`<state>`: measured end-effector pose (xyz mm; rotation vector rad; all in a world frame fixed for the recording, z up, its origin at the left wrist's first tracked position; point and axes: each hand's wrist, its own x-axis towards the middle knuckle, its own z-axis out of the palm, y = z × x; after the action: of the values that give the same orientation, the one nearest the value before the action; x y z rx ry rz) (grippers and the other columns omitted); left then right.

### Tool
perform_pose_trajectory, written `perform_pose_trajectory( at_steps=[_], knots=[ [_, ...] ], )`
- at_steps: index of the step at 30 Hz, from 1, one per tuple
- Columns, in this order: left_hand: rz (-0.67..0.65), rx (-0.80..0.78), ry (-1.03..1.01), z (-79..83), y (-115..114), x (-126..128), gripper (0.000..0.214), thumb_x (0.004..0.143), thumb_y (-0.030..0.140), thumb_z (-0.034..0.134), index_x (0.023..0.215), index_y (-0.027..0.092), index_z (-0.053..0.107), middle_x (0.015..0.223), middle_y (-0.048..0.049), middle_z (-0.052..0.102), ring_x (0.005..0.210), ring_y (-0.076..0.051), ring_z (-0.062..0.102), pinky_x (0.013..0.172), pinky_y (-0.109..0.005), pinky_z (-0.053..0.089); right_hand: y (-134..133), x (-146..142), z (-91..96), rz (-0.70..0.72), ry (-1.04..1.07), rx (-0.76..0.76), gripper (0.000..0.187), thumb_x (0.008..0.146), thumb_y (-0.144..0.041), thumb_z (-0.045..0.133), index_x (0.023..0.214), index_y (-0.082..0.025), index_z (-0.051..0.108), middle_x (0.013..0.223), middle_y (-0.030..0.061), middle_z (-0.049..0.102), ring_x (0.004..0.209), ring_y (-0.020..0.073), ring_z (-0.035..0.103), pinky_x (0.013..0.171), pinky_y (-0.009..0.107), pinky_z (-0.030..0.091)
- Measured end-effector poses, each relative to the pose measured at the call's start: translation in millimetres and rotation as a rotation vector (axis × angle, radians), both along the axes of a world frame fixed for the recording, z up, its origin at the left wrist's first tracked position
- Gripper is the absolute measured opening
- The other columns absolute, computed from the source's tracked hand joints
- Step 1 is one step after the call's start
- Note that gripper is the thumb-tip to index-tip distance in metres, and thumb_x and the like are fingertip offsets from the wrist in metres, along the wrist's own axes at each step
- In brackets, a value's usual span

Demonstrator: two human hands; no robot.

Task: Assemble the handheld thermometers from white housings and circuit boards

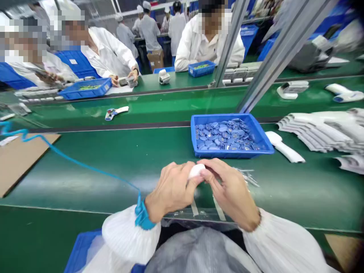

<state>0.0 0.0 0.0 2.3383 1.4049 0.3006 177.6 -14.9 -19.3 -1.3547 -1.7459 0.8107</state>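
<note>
A small plastic piece [196, 170] is held between the left hand [170, 189] and right hand [231, 193], a tray [222, 116] of round parts [224, 136] is set just ahead on the belt [85, 189], plastic casings [321, 131] are stacked to its right, and a cardboard sheet [19, 163] is laid far left!

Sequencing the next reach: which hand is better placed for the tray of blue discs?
Right, probably: the right hand sits nearer the blue tray; the left hand is farther off, tethered by a blue wrist cord. Both hold the white part.

Blue tray of little discs [227, 154] right ahead of the right hand [231, 193], white plastic casings [321, 131] piled further right, cardboard sheet [19, 163] way off left
</note>
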Motion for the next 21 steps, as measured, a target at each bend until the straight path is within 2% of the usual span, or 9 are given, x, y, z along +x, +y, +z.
perform_pose_trajectory(
  at_steps=[2,4,6,8,10,13,16,19,21],
  knots=[
    [-0.080,0.009,-0.046,-4.0,2.5,-0.8,0.023,0.104,0.040,0.043,0.105,0.022,0.058,0.095,-0.0007,0.070,0.081,-0.021,0.059,0.076,-0.036,0.036,-3.6,2.3,-6.2,-0.066,0.038,-0.008,0.018,0.101,-0.031,0.052,0.110,-0.022,0.065,0.102,0.0005,0.068,0.089,0.0113,0.063,0.080,0.023,0.049],
    [-0.029,0.054,-0.103,-10.9,1.2,-0.4,0.023,0.104,0.039,0.044,0.103,0.022,0.060,0.096,-0.0016,0.069,0.085,-0.020,0.059,0.079,-0.035,0.036,-6.7,5.5,-7.8,-0.076,0.043,-0.027,0.018,0.102,-0.033,0.051,0.111,-0.023,0.063,0.106,0.0009,0.068,0.092,0.0119,0.064,0.080,0.023,0.050],
    [0.167,0.143,-0.187,-21.5,-4.1,2.1,0.030,0.105,0.036,0.042,0.089,0.020,0.061,0.087,-0.0029,0.067,0.081,-0.019,0.057,0.076,-0.033,0.036,-9.3,8.9,-4.4,-0.035,0.008,-0.050,0.018,0.102,-0.035,0.049,0.111,-0.025,0.061,0.103,0.0003,0.067,0.088,0.0121,0.064,0.077,0.023,0.051],
    [0.422,0.241,-0.236,-34.2,-9.7,6.1,0.042,0.105,0.033,0.040,0.068,0.019,0.052,0.068,-0.0027,0.058,0.067,-0.017,0.050,0.066,-0.032,0.032,-11.8,10.2,-0.2,0.077,-0.047,-0.102,0.018,0.102,-0.038,0.049,0.111,-0.026,0.060,0.097,-0.0009,0.067,0.080,0.0120,0.063,0.071,0.024,0.051],
    [0.556,0.289,-0.264,-45.0,-11.6,10.3,0.050,0.104,0.034,0.043,0.056,0.019,0.042,0.055,-0.0010,0.048,0.056,-0.014,0.041,0.060,-0.033,0.026,-15.3,7.7,0.2,0.203,-0.110,-0.133,0.019,0.102,-0.039,0.049,0.110,-0.027,0.060,0.092,-0.0018,0.067,0.073,0.0123,0.063,0.066,0.025,0.050],
    [0.520,0.273,-0.270,-51.5,-5.7,12.6,0.053,0.100,0.032,0.048,0.050,0.018,0.040,0.049,-0.0010,0.048,0.051,-0.012,0.038,0.057,-0.033,0.022,-23.5,-1.4,-8.3,0.241,-0.193,-0.078,0.025,0.103,-0.042,0.043,0.101,-0.026,0.062,0.085,-0.0013,0.065,0.063,0.0137,0.059,0.060,0.028,0.046],
    [0.442,0.200,-0.205,-45.0,-1.2,7.1,0.054,0.099,0.031,0.047,0.047,0.017,0.041,0.046,-0.0016,0.048,0.048,-0.012,0.037,0.057,-0.034,0.019,-29.7,-8.9,-18.5,0.179,-0.149,-0.098,0.031,0.102,-0.047,0.042,0.098,-0.025,0.063,0.084,0.0003,0.065,0.066,0.0154,0.061,0.062,0.029,0.046],
    [0.437,0.105,-0.250,-35.3,-10.8,-3.9,0.047,0.097,0.040,0.053,0.056,0.018,0.055,0.057,-0.0033,0.057,0.057,-0.015,0.049,0.060,-0.032,0.029,-26.3,-10.4,-22.0,0.111,-0.002,-0.386,0.040,0.096,-0.060,0.045,0.096,-0.024,0.064,0.067,-0.0008,0.061,0.060,0.0153,0.056,0.060,0.028,0.045],
    [0.418,0.139,-0.413,-35.2,-21.2,-10.1,0.028,0.094,0.041,0.058,0.082,0.018,0.068,0.085,-0.0083,0.068,0.081,-0.021,0.060,0.072,-0.032,0.040,-19.1,-9.8,-23.1,0.013,0.131,-0.738,0.055,0.090,-0.072,0.041,0.079,-0.022,0.062,0.047,-0.0047,0.043,0.042,0.0116,0.038,0.046,0.025,0.034]
  ],
)
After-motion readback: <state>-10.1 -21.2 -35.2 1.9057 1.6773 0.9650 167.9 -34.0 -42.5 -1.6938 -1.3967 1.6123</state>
